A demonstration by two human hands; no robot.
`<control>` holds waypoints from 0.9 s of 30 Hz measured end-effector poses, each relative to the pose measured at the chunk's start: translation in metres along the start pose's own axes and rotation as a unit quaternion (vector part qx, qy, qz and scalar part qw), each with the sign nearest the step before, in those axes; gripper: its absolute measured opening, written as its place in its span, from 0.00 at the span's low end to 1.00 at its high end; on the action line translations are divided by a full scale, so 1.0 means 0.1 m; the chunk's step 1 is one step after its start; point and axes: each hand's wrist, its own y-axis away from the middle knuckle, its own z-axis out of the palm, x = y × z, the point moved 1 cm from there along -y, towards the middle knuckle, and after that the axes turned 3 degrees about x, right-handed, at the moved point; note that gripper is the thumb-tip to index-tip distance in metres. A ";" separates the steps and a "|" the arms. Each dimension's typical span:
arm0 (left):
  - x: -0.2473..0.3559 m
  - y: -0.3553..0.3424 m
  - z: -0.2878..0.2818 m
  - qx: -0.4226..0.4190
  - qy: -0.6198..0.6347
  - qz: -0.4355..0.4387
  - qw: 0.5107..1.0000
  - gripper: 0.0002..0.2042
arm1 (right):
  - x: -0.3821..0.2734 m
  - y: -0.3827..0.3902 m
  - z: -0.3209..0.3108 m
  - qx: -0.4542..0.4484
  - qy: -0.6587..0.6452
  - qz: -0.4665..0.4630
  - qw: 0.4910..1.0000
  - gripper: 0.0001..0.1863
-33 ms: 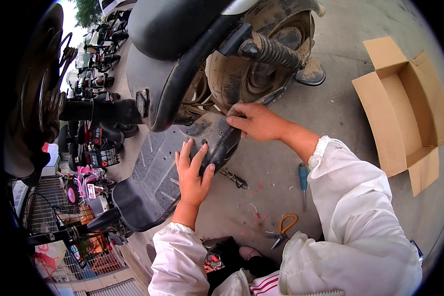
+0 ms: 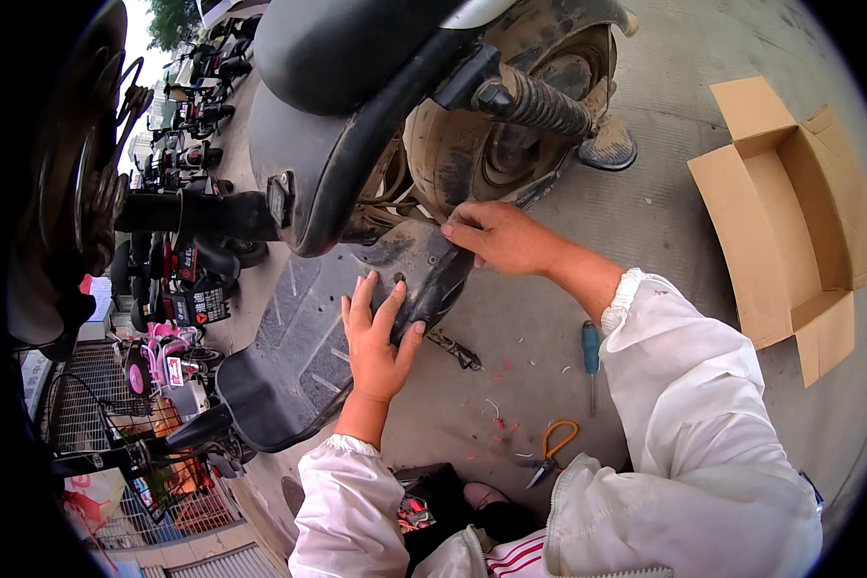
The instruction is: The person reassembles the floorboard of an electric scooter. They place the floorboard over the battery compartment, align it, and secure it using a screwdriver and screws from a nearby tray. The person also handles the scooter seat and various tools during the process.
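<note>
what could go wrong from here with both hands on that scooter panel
Pinched or scraped fingers: the right hand has its fingertips at the edge of the dark footboard panel, so a slip might catch them; the left hand rests spread on top.

A jab: the orange-handled scissors lie on the ground near the pink shoe, and a shifting foot could meet the blades.

A stumble: the blue-handled screwdriver lies loose on the ground and could roll underfoot.
</note>
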 end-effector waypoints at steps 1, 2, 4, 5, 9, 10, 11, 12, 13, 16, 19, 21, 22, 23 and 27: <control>-0.01 0.00 0.03 0.001 -0.004 0.003 1.000 0.24 | -0.03 -0.02 -0.01 0.003 -0.003 0.032 0.999 0.21; -0.01 0.00 0.05 0.003 -0.008 0.005 1.000 0.26 | -0.07 0.00 0.01 0.035 0.062 0.012 0.997 0.20; 0.02 -0.02 0.02 0.003 -0.011 -0.003 1.000 0.27 | -0.09 -0.02 0.02 0.047 0.097 -0.011 0.994 0.20; 0.00 0.00 0.04 0.014 -0.004 0.003 1.000 0.27 | -0.09 -0.02 0.02 0.051 0.114 -0.023 0.992 0.20; 0.01 -0.03 -0.07 0.015 -0.006 -0.006 1.000 0.28 | -0.05 0.05 0.07 0.069 -0.012 -0.017 0.997 0.17; -0.02 0.01 -0.09 0.015 -0.009 -0.005 1.000 0.28 | -0.02 0.07 0.13 0.087 -0.025 -0.026 0.996 0.16; -0.06 0.04 -0.13 0.014 -0.013 -0.005 1.000 0.28 | 0.01 0.07 0.19 0.105 -0.039 -0.035 0.993 0.15; -0.06 0.06 -0.11 0.028 -0.004 -0.003 1.000 0.28 | 0.07 0.09 0.20 0.123 -0.046 -0.040 0.991 0.15; -0.04 0.05 -0.09 0.041 0.007 -0.003 0.999 0.27 | 0.12 0.12 0.16 0.144 0.005 -0.051 0.988 0.15; -0.04 0.05 -0.03 0.089 0.058 -0.011 0.994 0.28 | 0.32 0.19 0.10 0.198 0.125 -0.090 0.968 0.10; -0.04 0.16 0.02 0.129 0.046 -0.007 0.991 0.25 | 0.52 0.43 0.09 0.152 0.122 -0.008 0.981 0.10; -0.03 0.24 0.05 0.149 0.041 -0.004 0.988 0.23 | 0.69 0.60 0.07 0.135 0.200 0.039 0.970 0.14; -0.01 0.26 0.04 0.155 0.036 -0.010 0.987 0.21 | 0.82 0.71 0.06 0.127 0.238 0.067 0.961 0.16; -0.01 0.26 0.02 0.161 0.034 -0.007 0.986 0.21 | 0.96 0.81 0.04 0.036 0.310 0.102 0.945 0.19; -0.04 0.21 0.06 0.160 0.040 -0.016 0.986 0.26 | 1.33 1.25 -0.01 -0.234 0.498 0.186 0.814 0.30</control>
